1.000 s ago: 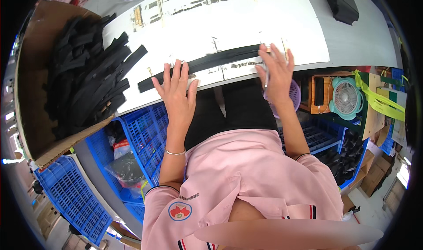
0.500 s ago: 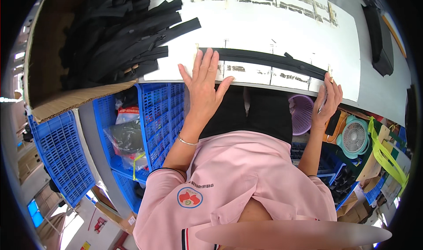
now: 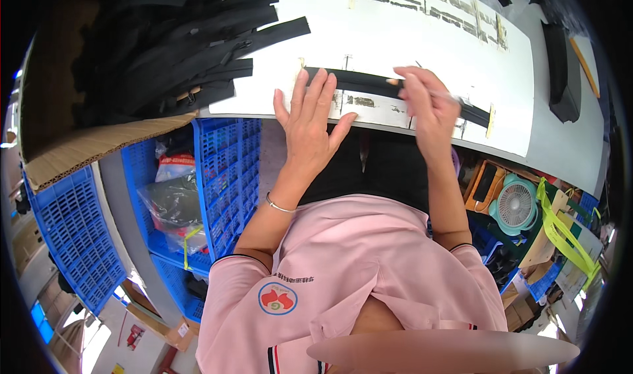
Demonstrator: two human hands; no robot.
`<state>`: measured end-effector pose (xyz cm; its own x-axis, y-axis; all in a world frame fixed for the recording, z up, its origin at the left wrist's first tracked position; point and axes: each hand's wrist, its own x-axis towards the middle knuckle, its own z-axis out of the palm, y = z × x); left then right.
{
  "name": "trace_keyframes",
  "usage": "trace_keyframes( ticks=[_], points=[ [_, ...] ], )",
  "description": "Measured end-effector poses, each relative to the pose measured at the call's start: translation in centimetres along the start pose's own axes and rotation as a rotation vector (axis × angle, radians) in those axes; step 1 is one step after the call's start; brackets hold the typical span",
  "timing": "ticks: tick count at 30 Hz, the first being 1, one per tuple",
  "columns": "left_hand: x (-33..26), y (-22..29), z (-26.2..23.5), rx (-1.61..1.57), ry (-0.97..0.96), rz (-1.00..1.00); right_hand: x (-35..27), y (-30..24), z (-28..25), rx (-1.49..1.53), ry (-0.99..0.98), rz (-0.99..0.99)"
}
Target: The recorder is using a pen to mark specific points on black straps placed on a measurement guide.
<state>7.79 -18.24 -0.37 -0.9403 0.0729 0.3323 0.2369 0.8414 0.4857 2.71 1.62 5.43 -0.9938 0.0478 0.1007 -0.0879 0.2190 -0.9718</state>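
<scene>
A long black zipper (image 3: 362, 80) lies straight across the near part of a white board (image 3: 389, 34) marked with dark lines and smudges. Flat on the zipper's left end rests my left hand (image 3: 308, 127), fingers stretched and thumb spread. Over the zipper, right of its middle, is my right hand (image 3: 432, 114), closed around a slim pale pen (image 3: 446, 96). Motion blurs the pen, and I cannot make out whether its tip touches the zipper. My right fingers hide part of the zipper behind them.
A heap of black zippers (image 3: 191, 51) spills from a cardboard box (image 3: 105, 146) at the left onto the board. Farther right lies a black block-shaped object (image 3: 560, 71). Below the table edge stand blue plastic crates (image 3: 227, 176) and a small teal fan (image 3: 514, 204).
My right hand has moved left from the zipper's right end to nearer its middle, carrying the pen. My left hand stays on the left end.
</scene>
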Motion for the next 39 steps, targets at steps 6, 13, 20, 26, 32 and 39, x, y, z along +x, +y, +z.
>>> trace_keyframes(
  ticks=[6,13,20,26,32,39],
  points=[
    [0.0,0.1,0.2,-0.021,0.029,0.003,1.9,2.7,4.8,-0.043,-0.094,-0.057],
    [-0.1,-0.1,0.1,-0.027,0.046,0.0,2.0,3.2,5.4,-0.191,-0.111,-0.141],
    [-0.2,-0.2,0.4,-0.024,0.059,0.014,1.8,3.1,5.7,-0.22,-0.076,-0.208],
    [-0.1,-0.2,0.4,-0.026,0.058,0.009,1.6,2.8,4.5,-0.144,-0.222,-0.118],
    [0.0,-0.1,0.6,-0.02,0.07,0.018,1.5,2.9,4.3,-0.204,-0.277,-0.201],
    [0.0,0.0,0.5,-0.007,0.039,-0.001,1.4,3.1,3.4,-0.237,-0.301,-0.238]
  ],
)
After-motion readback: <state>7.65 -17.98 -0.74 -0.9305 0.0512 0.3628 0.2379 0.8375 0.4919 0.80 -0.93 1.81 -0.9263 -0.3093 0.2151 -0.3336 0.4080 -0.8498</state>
